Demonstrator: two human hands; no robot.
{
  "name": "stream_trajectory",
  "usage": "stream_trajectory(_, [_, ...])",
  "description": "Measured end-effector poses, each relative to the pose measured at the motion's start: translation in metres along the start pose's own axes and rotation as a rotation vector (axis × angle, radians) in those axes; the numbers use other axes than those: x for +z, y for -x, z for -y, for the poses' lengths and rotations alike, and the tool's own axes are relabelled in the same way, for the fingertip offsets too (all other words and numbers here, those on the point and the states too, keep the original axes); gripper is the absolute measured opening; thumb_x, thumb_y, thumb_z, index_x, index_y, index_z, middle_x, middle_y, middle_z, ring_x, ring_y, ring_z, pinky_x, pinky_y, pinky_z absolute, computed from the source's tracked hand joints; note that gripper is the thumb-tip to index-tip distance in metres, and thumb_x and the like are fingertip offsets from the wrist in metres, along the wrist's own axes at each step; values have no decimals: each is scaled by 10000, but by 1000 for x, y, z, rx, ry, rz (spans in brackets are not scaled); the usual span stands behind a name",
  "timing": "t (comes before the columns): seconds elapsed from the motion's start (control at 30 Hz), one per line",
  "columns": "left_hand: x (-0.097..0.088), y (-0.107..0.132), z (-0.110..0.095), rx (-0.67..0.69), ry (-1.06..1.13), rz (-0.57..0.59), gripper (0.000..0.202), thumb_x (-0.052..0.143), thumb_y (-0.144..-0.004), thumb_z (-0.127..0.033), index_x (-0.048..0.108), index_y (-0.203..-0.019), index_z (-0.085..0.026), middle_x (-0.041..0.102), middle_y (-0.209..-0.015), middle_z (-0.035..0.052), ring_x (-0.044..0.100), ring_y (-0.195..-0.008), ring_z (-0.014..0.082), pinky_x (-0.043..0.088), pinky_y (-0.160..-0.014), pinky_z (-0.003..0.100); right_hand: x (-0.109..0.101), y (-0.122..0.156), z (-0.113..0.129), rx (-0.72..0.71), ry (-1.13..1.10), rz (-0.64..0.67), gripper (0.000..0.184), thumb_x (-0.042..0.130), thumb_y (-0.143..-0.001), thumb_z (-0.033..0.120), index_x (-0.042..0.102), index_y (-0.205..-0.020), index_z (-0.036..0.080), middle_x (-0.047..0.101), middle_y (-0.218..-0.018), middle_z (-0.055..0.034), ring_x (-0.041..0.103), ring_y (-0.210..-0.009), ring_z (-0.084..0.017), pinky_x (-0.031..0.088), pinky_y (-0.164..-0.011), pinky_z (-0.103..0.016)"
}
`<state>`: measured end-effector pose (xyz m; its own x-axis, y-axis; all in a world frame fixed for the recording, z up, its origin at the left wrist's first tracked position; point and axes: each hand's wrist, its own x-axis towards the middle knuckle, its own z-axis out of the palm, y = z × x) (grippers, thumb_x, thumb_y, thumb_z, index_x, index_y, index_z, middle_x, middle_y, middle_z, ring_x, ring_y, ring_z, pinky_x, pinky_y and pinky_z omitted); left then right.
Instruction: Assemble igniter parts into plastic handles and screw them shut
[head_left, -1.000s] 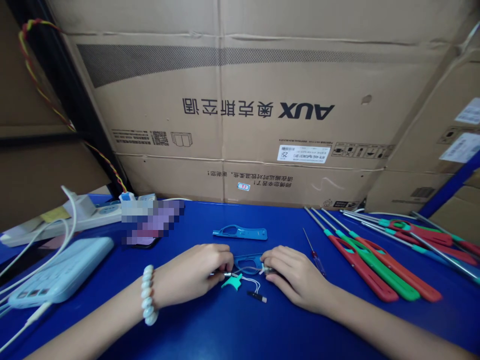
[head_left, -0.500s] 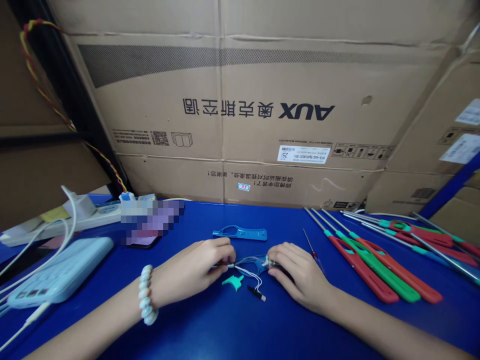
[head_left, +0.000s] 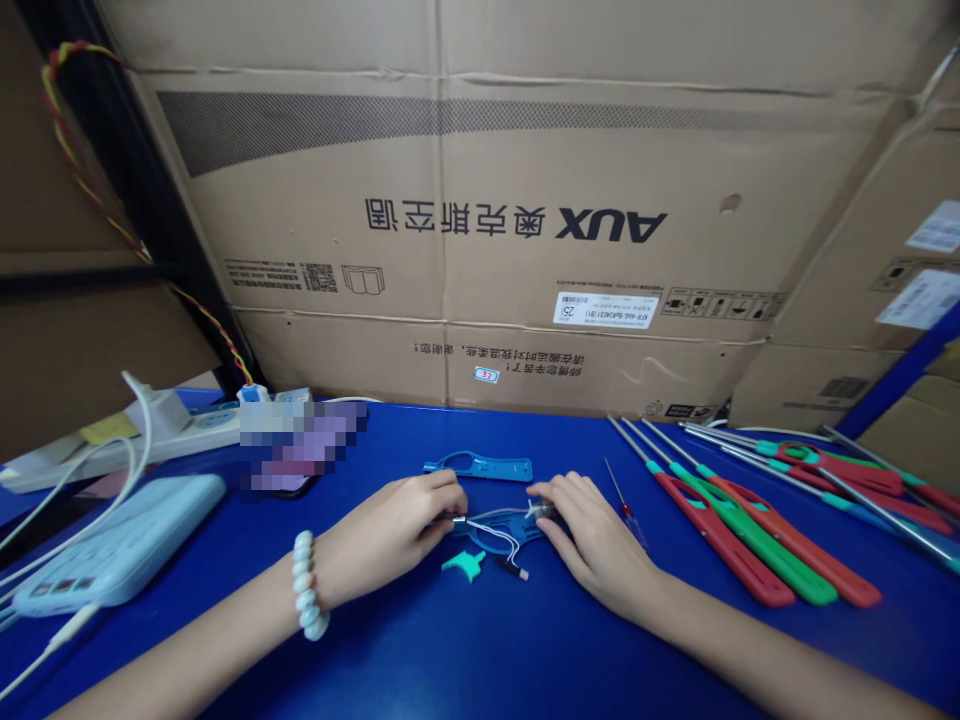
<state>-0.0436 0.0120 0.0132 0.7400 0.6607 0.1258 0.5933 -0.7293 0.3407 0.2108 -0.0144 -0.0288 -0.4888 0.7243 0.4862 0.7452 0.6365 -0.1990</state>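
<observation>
Both my hands rest on the blue table [head_left: 480,650] around a blue plastic half-shell [head_left: 499,526] with thin white wires. My left hand [head_left: 390,532], with a bead bracelet at the wrist, pinches a small metal tube at the shell's left end. My right hand [head_left: 589,540] is curled and its fingertips press a small part at the shell's right end. A teal trigger piece [head_left: 465,566] and a black-tipped wire end [head_left: 517,572] lie just in front. A second blue half-shell [head_left: 480,466] lies a little farther back.
Several red, green and teal long-stemmed lighters [head_left: 757,520] lie to the right, with a thin screwdriver [head_left: 626,505] beside my right hand. A pale blue power bank [head_left: 112,545], a power strip [head_left: 120,440] and cables sit at the left. Large cardboard boxes [head_left: 480,220] wall the back.
Both hands and the blue half-shell have shifted slightly away from me; the wires now lie closer to the shell. The teal piece stays on the table.
</observation>
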Motion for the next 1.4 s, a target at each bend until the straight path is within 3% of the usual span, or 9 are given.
stream_trajectory(0.17, [1, 0, 0, 1, -29, 18, 165, 428, -882, -101, 563, -907, -193, 579, -935, 15, 570, -770, 145, 441, -699, 253, -2, -1, 1, 16, -24, 19, 101, 416, -929, 185, 515, -944, 183, 595, -892, -63, 527, -825, -204, 404, -771, -364])
stream_trajectory(0.73, [4, 0, -2, -3, -60, 25, 176, 434, -873, -75, 565, -912, -187, 574, -914, 15, 564, -784, 152, 440, -714, 263, 0, -1, 1, 13, 26, 7, 181, 426, -905, 124, 579, -980, 185, 553, -970, -78, 508, -869, -201, 369, -745, -339])
stream_trajectory(1.4, [7, -2, 6, 56, -149, -20, 181, 420, -896, -91, 576, -910, -182, 578, -901, 27, 580, -811, 163, 433, -731, 278, 1, 2, 5, -75, 93, -43, 195, 416, -899, 142, 608, -927, 167, 555, -861, -76, 489, -808, -200, 329, -695, -342])
